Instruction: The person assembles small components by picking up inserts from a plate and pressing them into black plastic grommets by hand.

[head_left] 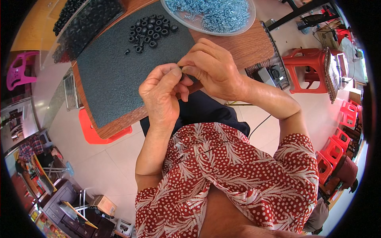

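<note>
The left hand and right hand meet near the counter's edge, fingers pinched narrow on a small dark piece, mostly hidden, probably to steady it between them. Black rings lie loose on a mat, likely so they won't roll, while a tub contains blue bits.

- A small dark piece, pinched between the fingertips of the left hand and right hand; the fingers hide most of it from me, its shape too.
- Black rings, thick and rather shiny, loosely clustered on the grey mat, many showing their holes.
</note>
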### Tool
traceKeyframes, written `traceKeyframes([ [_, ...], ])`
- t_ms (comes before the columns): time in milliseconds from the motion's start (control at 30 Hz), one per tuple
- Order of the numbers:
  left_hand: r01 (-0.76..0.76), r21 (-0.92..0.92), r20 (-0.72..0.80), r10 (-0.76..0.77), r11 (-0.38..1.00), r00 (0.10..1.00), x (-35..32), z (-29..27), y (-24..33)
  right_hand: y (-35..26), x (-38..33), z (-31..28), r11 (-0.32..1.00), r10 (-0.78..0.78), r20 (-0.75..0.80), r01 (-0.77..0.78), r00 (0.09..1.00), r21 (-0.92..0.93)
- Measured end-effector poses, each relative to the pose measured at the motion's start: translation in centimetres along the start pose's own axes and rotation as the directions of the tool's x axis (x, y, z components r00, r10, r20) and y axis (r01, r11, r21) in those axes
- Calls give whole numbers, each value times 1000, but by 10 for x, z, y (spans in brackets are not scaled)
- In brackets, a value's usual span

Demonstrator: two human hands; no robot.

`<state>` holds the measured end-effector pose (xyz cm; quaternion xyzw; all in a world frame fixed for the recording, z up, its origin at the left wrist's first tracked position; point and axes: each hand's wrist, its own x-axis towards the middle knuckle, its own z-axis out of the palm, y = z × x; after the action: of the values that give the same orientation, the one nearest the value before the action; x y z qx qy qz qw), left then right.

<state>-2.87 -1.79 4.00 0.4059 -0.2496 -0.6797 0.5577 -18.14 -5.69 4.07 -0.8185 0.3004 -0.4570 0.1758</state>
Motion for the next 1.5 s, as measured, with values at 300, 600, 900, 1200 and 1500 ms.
traceKeyframes([
  [300, -13, -33, -52, 11, 999, 999, 1, 3, -1, -1, 9, -4, 993, 17, 117, -3, 993, -118],
  [600, -126, 45, -58, 128, 991, 990, 2, 4, -5, 5, 10, 6, 923, -123, 236, 199, 964, -330],
  [900, 50, 4, -12, -50, 999, 999, -4, -3, 1, 13, 3, 6, 912, -204, 183, 255, 962, -321],
  [1200, 26, 182, 25, -31, 983, 999, -11, -3, -6, 11, -2, 5, 900, -236, 308, 327, 922, -289],
  [1500, -30, 187, 72, 16, 982, 997, -8, -4, -11, 12, -5, 1, 816, -303, 400, 452, 865, -361],
])
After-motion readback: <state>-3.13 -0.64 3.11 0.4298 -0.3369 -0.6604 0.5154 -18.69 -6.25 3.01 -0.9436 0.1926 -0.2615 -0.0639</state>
